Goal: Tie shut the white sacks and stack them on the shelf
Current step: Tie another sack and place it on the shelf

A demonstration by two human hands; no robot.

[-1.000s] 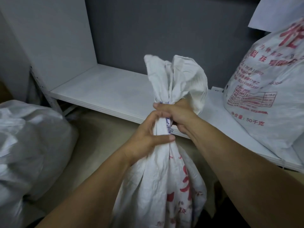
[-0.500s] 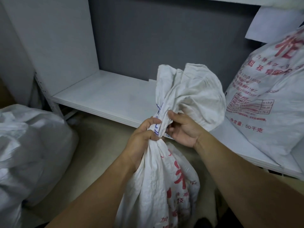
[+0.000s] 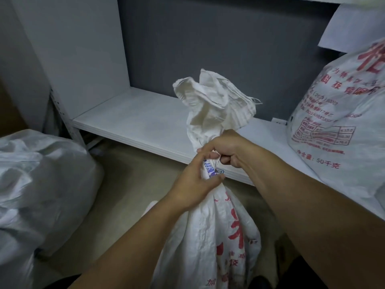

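Sack in work: white woven plastic sack with red print [image 3: 208, 236], upright in front of the shelf, its base out of frame. We have its neck bunched tight. Our left hand [image 3: 193, 182] grips round the neck and our right hand [image 3: 225, 149] pinches it just above. Above the grip the mouth fabric flares out crumpled, with frayed threads at the edge. We can't tell if a knot is made.

The second white woven sack [image 3: 337, 126], with red characters and a red table, sits full at the right end of the flat white shelf board [image 3: 129, 119]. Its top is out of frame.

The third sack [image 3: 37, 184], pale crumpled white, lies on the floor at left, below shelf level.
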